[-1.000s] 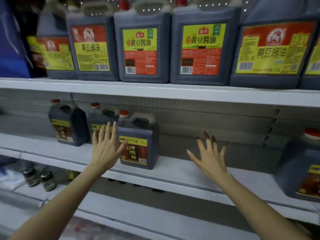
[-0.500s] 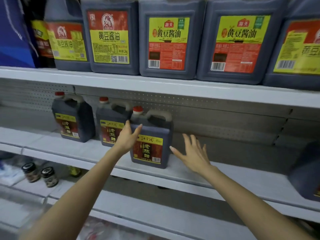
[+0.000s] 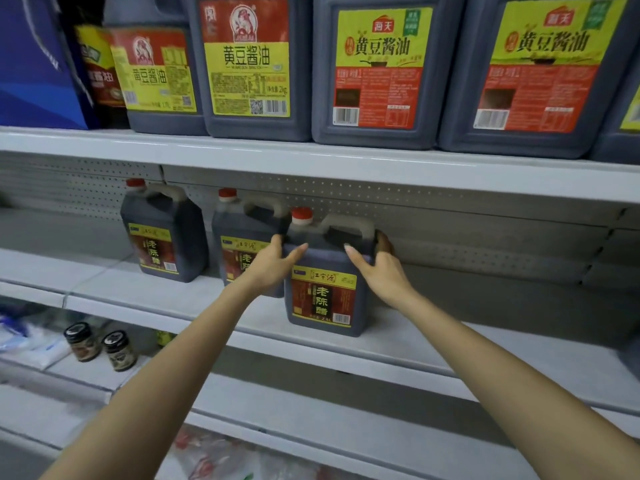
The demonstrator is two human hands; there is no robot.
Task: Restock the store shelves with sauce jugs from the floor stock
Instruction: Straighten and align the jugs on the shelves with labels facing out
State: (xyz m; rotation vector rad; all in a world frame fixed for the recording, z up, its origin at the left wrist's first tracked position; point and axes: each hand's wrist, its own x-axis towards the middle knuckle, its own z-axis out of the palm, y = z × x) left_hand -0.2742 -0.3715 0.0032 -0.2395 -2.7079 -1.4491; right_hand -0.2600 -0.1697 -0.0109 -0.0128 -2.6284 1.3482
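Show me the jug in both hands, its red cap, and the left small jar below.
jug [image 3: 323, 299]: head view, on its front label.
red cap [image 3: 302, 215]: head view, on the cap's side.
left small jar [image 3: 82, 344]: head view, on the jar's body.

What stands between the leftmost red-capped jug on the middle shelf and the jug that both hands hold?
In the head view, one more red-capped jug stands there, beside the held jug; the left hand covers part of its label.

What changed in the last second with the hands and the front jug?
Both hands closed in: the left hand now grips the front jug at its left shoulder, the right hand at its right side by the handle. The jug stands where it was on the middle shelf; the two jugs beside it are unmoved.
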